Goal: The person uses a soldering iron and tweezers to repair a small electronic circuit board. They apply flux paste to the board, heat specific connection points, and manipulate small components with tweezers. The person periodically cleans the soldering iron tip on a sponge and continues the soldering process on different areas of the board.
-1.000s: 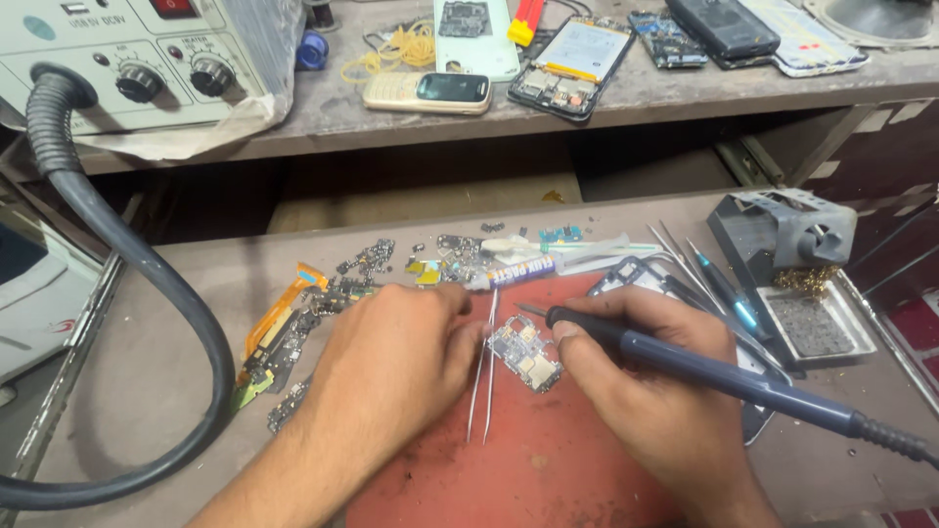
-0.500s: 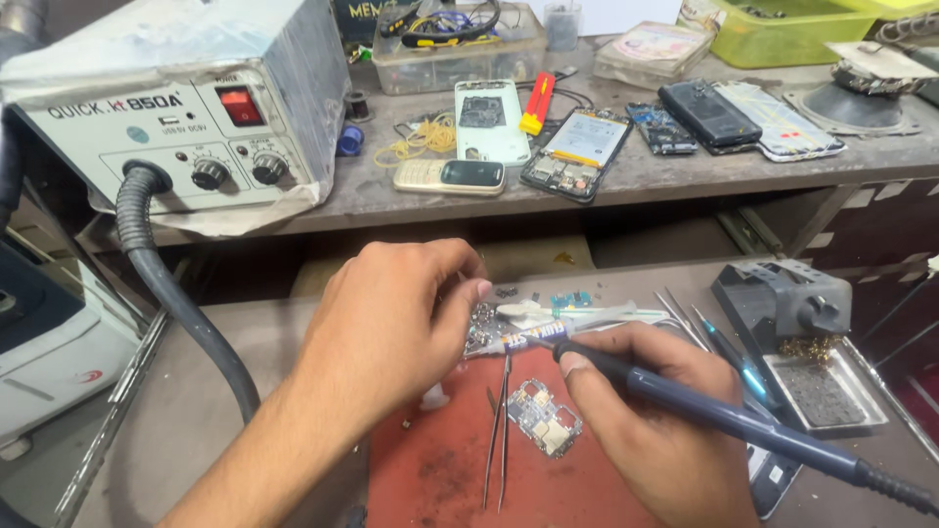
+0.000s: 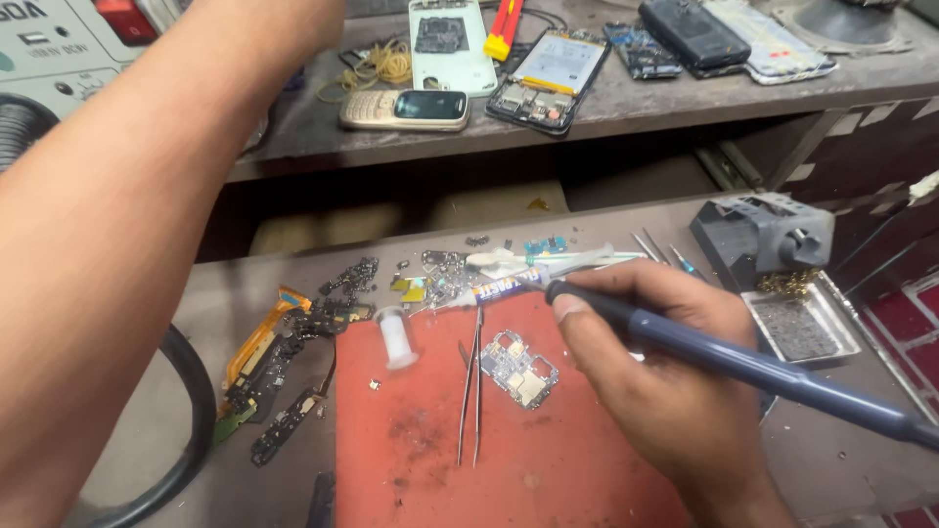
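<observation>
Right hand, centre-right of frame: our fingers are wrapped tight around the blue soldering iron, whose tip is hidden behind them. The small circuit board lies on the red mat, just left of that hand, beside the tweezers. Our left forearm fills the left; its hand is cut off at the top edge, so we can't tell the finger state.

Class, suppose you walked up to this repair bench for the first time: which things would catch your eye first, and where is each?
The red work mat in the front centre stands out, with a small circuit board lying on it beside metal tweezers. The right hand rests on the mat's right side with a blue soldering iron in its grip. The left forearm sweeps across the left of the picture, reaching up out of frame.
</observation>
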